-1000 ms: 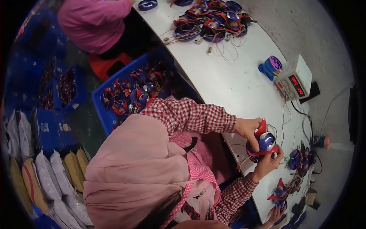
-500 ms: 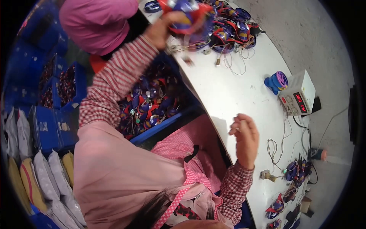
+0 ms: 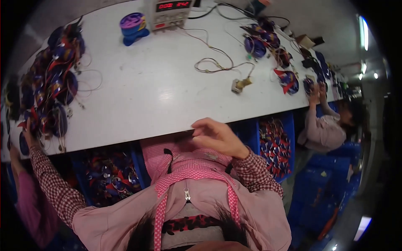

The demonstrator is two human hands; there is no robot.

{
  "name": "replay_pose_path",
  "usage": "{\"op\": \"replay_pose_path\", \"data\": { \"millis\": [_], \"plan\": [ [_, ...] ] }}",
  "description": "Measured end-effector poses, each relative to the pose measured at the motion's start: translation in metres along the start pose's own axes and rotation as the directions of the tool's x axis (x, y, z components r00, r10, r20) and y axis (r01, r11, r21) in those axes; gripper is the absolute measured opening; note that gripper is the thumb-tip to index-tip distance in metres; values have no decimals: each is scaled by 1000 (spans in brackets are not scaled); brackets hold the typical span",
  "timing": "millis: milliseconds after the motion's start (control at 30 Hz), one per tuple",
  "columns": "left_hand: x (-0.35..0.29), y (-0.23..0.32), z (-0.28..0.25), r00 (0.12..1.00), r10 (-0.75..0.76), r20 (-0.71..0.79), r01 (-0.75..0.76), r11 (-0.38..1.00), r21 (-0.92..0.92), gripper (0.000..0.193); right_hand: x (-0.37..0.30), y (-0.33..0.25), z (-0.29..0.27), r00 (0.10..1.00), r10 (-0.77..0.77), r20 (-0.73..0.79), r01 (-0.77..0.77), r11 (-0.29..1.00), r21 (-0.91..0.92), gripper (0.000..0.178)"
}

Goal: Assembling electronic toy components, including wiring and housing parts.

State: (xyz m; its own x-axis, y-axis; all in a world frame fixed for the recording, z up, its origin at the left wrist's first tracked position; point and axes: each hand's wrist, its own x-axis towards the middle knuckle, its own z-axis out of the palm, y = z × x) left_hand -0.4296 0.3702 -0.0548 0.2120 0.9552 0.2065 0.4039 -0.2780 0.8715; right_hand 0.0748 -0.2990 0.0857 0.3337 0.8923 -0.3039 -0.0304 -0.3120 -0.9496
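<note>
My left hand (image 3: 28,134) reaches far left, to the front of a pile of blue, red and purple plastic assemblies with thin wires (image 3: 56,81). Its fingers are closed about a blue-and-red assembly (image 3: 33,120) at the pile's edge, though neighbouring pieces partly hide the grip. My right hand (image 3: 217,137) hovers over the table's front edge near my apron, fingers and thumb loosely apart, holding nothing. Beyond it on the white table (image 3: 138,92) lies a thin cable (image 3: 217,69) ending in a small metal-and-brass connector piece (image 3: 240,85).
At the back stand a power supply (image 3: 171,14) with a red display and a blue container with a purple top (image 3: 133,27). More assemblies (image 3: 268,46) lie at the right. Blue bins of parts (image 3: 111,171) sit below the table. Co-workers sit left (image 3: 35,205) and right (image 3: 322,129).
The view has swung round to face the table. My left hand has brought the blue-and-red assembly to the pile on the left. My right hand is now at the table's front edge.
</note>
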Motion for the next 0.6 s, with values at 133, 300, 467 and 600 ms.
{"op": "replay_pose_path", "data": {
  "millis": [133,300,467,600],
  "plan": [
    [12,-4,13,981,164,105,-184,960,211,51,-19,6,-47,927,-34,-374,72,994,88,26],
    [-7,58,48,963,-266,-45,250,943,-221,53,-37,48,-186,405,-138,-904,252,967,-34,25],
    [-19,65,23,971,-40,-237,135,906,400,53,-78,82,-265,318,-34,-948,267,962,55,23],
    [-41,87,-23,934,198,-296,138,564,814,53,-53,62,-260,489,-177,-854,212,974,-81,21]
  ]
}}
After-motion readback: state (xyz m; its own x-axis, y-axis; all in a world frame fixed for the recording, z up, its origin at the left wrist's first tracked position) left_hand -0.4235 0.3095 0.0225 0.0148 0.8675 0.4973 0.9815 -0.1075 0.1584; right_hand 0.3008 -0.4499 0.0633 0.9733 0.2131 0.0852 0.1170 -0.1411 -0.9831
